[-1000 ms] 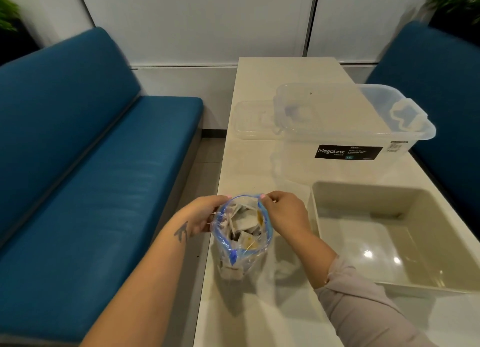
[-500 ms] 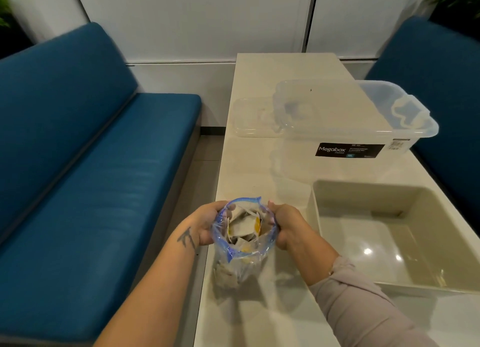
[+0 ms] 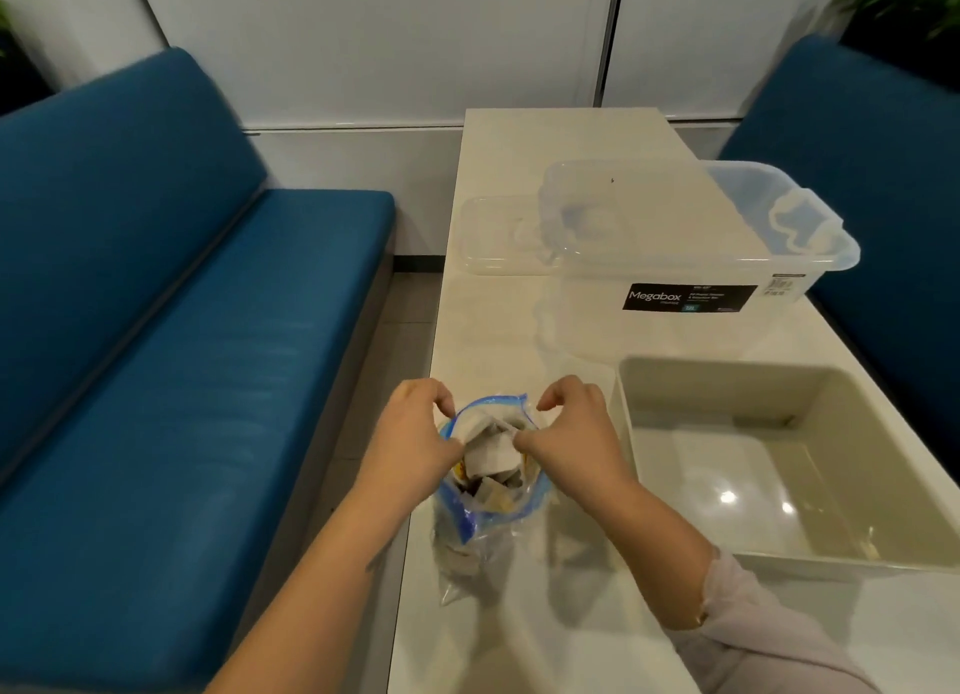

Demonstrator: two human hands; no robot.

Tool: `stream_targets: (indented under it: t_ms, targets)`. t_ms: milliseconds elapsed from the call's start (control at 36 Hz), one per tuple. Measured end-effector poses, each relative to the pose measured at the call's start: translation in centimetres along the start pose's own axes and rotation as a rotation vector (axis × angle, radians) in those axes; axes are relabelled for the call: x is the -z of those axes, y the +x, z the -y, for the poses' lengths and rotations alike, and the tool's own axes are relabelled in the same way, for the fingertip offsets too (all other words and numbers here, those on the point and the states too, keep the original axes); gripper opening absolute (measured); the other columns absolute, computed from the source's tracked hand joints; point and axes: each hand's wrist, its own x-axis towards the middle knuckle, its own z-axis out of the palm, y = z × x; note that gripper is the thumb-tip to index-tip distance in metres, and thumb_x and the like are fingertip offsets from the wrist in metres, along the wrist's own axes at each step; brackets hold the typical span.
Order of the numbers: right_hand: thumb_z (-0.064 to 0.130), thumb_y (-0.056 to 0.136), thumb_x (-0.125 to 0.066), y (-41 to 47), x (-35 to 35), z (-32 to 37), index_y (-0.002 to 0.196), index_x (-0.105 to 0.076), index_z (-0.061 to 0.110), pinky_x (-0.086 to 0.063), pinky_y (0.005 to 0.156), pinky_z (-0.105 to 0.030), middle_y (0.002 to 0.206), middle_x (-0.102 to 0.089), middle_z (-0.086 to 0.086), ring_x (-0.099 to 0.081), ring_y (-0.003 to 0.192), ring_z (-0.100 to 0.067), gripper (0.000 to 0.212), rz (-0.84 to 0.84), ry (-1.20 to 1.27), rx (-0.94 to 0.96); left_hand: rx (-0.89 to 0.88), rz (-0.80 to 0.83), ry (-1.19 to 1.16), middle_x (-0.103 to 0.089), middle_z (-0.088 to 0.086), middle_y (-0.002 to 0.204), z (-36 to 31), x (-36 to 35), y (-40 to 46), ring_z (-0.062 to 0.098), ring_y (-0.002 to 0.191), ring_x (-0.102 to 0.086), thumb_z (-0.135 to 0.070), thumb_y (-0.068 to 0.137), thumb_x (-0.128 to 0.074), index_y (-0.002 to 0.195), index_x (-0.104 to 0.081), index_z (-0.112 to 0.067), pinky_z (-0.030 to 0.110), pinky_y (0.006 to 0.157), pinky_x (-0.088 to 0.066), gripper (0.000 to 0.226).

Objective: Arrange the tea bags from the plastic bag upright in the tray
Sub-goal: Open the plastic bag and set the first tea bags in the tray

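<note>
right now both hands are at the mouth of the plastic bag (image 3: pixel 480 490), which stands on the near left edge of the table (image 3: pixel 561 636). the left hand (image 3: pixel 410 444) pinches the bag's blue rim on its left side, and the right hand (image 3: pixel 571 433) has its fingers curled at the right side of the opening, seemingly gripping the rim there (whether the thumb also touches a packet, i cannot tell). the tea bags (image 3: pixel 488 454) are all inside the bag, a jumble of pale packets with a bit of yellow showing; the beige tray (image 3: pixel 779 381) just to the right holds none.

the risks, as i judge them: the bag is soft and sits close to the table edge, beside the blue bench (image 3: pixel 182 355), so a sideways tug at the rim could tip it and spill packets onto the floor. pulling the 2 sides apart too hard could tear the thin plastic. and the tray is wide with smooth walls, so the first few packets set upright will have nothing to lean on and may fall flat. the clear storage box (image 3: pixel 675 256) behind is well out of the way.
</note>
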Motion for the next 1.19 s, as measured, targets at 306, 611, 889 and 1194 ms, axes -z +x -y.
stream_targets:
  t_ms: [306, 611, 889, 1194]
  targets:
    - [0.002, 0.082, -0.064, -2.0, 0.0, -1.3, 0.074, -0.054, 0.025, -0.036, 0.061, -0.002, 0.110, -0.044, 0.003, -0.047, 0.090, -0.006, 0.026, -0.038, 0.040, 0.068, 0.068, 0.168, 0.060, -0.049, -0.004, 0.133, 0.6, -0.1, -0.6, 0.017, 0.110, -0.056, -0.014, 0.092, -0.059, 0.109, -0.064, -0.032, 0.028, 0.093, -0.048, 0.025]
    - [0.007, 0.084, -0.058, -2.1, 0.4, -1.3, 0.116, -0.065, 0.025, -0.038, 0.067, -0.013, 0.119, -0.062, 0.005, -0.061, 0.097, -0.014, 0.038, 0.059, -0.216, 0.023, 0.041, 0.285, 0.355, -0.037, -0.004, 0.139, -1.7, -0.7, -1.4, 0.020, 0.119, -0.047, -0.022, 0.081, -0.064, 0.138, -0.039, -0.028, 0.032, 0.087, -0.048, 0.063]
    - [-0.002, 0.079, -0.047, -3.1, 2.4, -1.1, 0.110, -0.063, 0.010, -0.050, 0.078, -0.033, 0.102, -0.065, -0.008, -0.061, 0.094, -0.026, 0.036, 0.104, -0.432, 0.124, -0.026, 0.315, 0.459, -0.023, -0.011, 0.152, -2.3, 0.3, -1.7, 0.019, 0.128, -0.040, -0.010, 0.081, -0.062, 0.147, -0.023, -0.028, 0.032, 0.089, -0.049, 0.079]
    - [0.007, 0.082, -0.051, -2.4, 4.1, -2.1, 0.110, -0.058, 0.013, -0.034, 0.067, -0.025, 0.107, -0.054, -0.004, -0.056, 0.094, -0.025, 0.029, 0.212, -0.657, 0.277, 0.017, 0.367, 0.461, -0.016, -0.014, 0.153, -3.7, -0.8, -2.9, 0.018, 0.124, -0.043, -0.019, 0.075, -0.073, 0.149, -0.016, -0.029, 0.030, 0.084, -0.053, 0.094]
